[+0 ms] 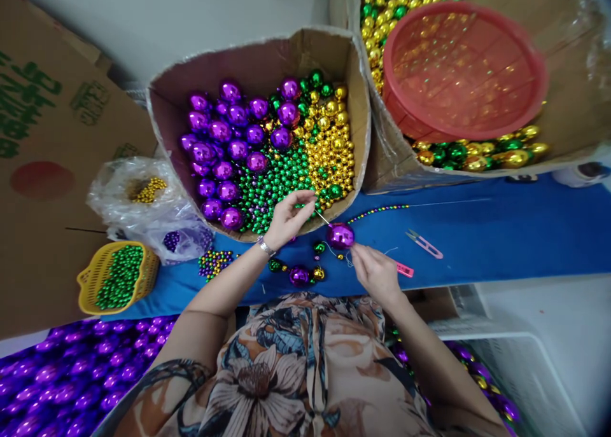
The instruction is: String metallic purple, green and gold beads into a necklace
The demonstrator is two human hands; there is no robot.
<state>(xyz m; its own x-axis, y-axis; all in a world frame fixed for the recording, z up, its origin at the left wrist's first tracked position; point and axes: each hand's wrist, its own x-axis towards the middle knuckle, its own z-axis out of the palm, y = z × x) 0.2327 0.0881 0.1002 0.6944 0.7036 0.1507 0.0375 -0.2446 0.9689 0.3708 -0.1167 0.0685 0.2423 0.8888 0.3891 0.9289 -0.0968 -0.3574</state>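
Observation:
My left hand (289, 219) pinches a thin needle (322, 217) over the near rim of a cardboard box of beads. The needle's other end meets a large shiny purple bead (340, 235), which the fingers of my right hand (376, 273) hold from below right. Just under the hands lies a string of beads with a purple bead (299, 275), a gold bead (318, 273) and green beads (275, 265). Pale thread loops near the right hand. A string of tiny mixed beads (379, 212) runs off to the right on the blue cloth.
The cardboard box (165, 100) holds purple, green and gold beads. A red basket (465, 131) sits in another bead-filled box. Pink snips (426, 243) and a pink cutter (405, 270) lie on the blue cloth (515, 233). A yellow basket (151, 271) of green beads stands left.

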